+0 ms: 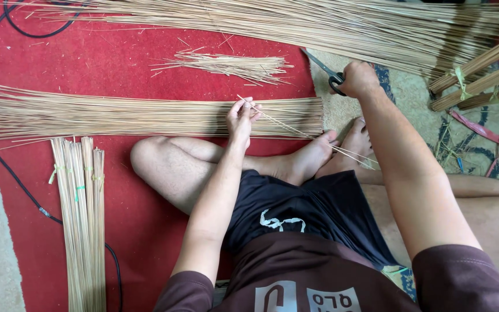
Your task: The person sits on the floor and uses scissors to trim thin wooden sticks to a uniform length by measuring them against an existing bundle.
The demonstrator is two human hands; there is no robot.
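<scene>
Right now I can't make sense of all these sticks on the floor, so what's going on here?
A person sits cross-legged on a red mat. The left hand pinches a few thin sticks lifted from the long loose pile in front. The right hand grips black scissors. Tied bundles lie to the left.

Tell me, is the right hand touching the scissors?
Touching. The head view shows the right hand closed around the black handles of the scissors, blades pointing away over the mat.
</scene>
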